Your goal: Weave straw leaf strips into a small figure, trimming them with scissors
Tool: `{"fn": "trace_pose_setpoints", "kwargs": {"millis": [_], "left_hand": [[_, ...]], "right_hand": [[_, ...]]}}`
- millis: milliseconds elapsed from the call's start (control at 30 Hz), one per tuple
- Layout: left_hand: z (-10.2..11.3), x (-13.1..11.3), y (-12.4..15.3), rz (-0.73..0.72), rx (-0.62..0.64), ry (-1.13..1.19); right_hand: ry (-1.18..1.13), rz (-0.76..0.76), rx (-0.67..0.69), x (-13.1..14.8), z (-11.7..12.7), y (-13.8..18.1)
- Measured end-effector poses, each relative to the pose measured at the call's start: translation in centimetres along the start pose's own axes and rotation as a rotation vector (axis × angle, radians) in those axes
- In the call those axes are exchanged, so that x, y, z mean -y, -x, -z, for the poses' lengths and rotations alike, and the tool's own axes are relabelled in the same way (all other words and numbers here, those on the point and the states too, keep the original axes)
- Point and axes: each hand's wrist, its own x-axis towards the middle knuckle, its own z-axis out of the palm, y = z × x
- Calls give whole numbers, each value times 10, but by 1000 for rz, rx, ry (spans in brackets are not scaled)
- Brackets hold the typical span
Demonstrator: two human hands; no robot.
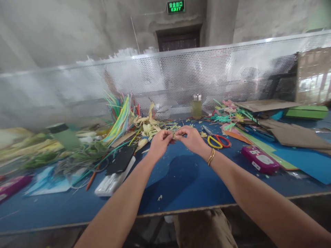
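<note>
Over the blue table, my left hand (161, 138) and my right hand (190, 137) meet almost fingertip to fingertip, each closed in a pinch. Between them is a small pale yellow-green piece (174, 136), mostly hidden by the fingers and too small to name. Just behind and to the left of my hands lies a loose heap of cream and pale green leaf-like scraps (148, 129). Scissors (218, 141) with one yellow and one red handle rest to the right of my right hand. A gold bracelet circles my right wrist.
A black phone (121, 160) lies on a white case (113, 181) at left, near bundled coloured stems (121, 117). A lidded jar (197, 106) stands at the back before the perforated metal screen (124, 74). A purple box (260, 159) and coloured sheets (305, 162) occupy the right.
</note>
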Motion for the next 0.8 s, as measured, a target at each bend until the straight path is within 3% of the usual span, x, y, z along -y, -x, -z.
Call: {"fn": "trace_pose_setpoints", "kwargs": {"millis": [300, 567, 800], "left_hand": [[2, -3, 2, -77, 99, -38], [4, 4, -1, -129, 187, -65], [5, 1, 1, -125, 258, -63]], "right_hand": [[-71, -215, -31, 0, 0, 1], [-52, -205, 50, 5, 8, -1], [-59, -296, 8, 10, 8, 0]]}}
